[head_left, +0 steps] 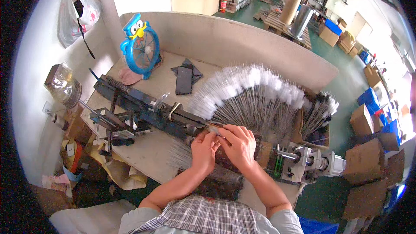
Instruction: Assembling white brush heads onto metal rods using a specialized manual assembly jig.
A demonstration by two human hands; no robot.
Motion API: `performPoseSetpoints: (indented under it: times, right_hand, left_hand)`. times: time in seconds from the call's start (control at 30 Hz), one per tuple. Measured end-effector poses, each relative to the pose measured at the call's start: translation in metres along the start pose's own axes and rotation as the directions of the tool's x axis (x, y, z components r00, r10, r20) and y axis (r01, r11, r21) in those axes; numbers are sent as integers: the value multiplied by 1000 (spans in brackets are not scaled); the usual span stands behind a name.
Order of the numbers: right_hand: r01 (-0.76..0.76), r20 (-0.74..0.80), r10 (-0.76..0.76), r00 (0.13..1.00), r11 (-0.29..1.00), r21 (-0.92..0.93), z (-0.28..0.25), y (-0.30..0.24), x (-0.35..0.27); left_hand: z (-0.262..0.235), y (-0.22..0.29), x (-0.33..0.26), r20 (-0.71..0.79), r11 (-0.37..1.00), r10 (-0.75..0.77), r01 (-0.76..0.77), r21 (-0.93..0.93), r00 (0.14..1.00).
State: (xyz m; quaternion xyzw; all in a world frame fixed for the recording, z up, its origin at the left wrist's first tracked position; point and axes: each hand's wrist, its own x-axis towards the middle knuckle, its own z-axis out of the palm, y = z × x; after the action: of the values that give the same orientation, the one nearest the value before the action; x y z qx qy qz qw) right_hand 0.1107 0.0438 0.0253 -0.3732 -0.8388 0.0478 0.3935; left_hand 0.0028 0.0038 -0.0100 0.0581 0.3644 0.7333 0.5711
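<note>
My left hand (203, 151) and my right hand (238, 146) meet fingertip to fingertip at the front of a black bench machine (149, 106). Both hands are closed in a pinch. Between the fingertips shows a small pale piece (213, 129), too small and too covered to name. Just beyond my hands spreads a wide fan of thin wire brushes (255, 104) with white bristle tips. Close to my left wrist lies a sheaf of fine wires (180, 156). To the right of my right forearm stands a silver motor unit with a shaft (305, 162).
A blue cartoon-shaped fan (143, 52) and a black phone (184, 80) are at the back of the table (149, 147). A low partition (208, 30) borders the far side. A box of dark brushes (318, 138) sits right; cardboard boxes (364, 160) line the floor beyond.
</note>
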Motion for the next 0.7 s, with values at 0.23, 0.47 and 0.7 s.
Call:
performPoseSetpoints:
  times: [0.23,0.47,0.7]
  right_hand:
    - [-29,5,29,1000,1000,11,-19,-8,11]
    - [-11,121,18,992,998,-59,-19,3,-6]
    - [-131,133,129,983,991,8,-25,4,-9]
  left_hand:
    - [2,5,-2,38,998,-26,23,63,999]
    - [2,17,-7,43,991,-127,128,-32,991]
    - [0,16,-8,40,982,-144,138,125,989]
